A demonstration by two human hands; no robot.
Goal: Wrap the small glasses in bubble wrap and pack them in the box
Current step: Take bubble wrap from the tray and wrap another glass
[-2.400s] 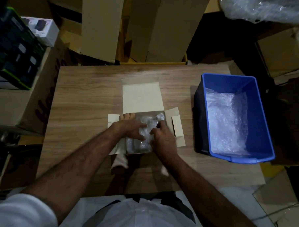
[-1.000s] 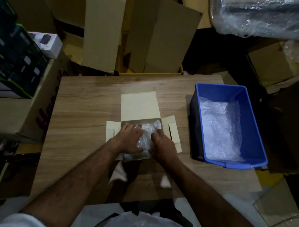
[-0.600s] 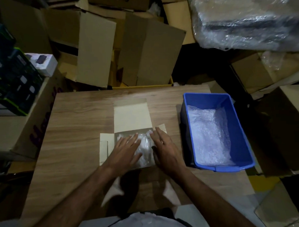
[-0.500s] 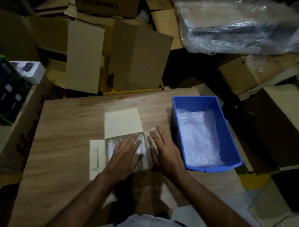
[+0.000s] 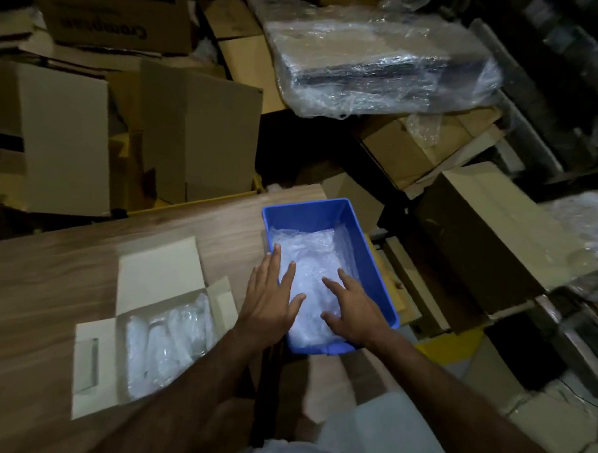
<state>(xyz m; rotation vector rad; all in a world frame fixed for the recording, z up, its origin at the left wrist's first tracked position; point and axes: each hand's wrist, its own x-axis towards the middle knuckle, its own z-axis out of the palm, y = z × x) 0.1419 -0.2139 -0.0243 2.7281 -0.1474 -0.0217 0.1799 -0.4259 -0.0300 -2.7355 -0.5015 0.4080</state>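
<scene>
Both hands spread flat over the blue bin [image 5: 372,250] at the table's [image 5: 42,276] right edge, left hand [image 5: 270,302] and right hand [image 5: 354,309] fingers splayed above bubble wrap [image 5: 306,257], nothing gripped, wrapped glasses [image 5: 167,340] packed in the open box [image 5: 159,264] mid-table.

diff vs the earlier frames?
Both hands left the box and moved right: left hand over the blue bin rim, right hand on its bubble wrap, both open. The wrapped glasses stay packed, lid open.
</scene>
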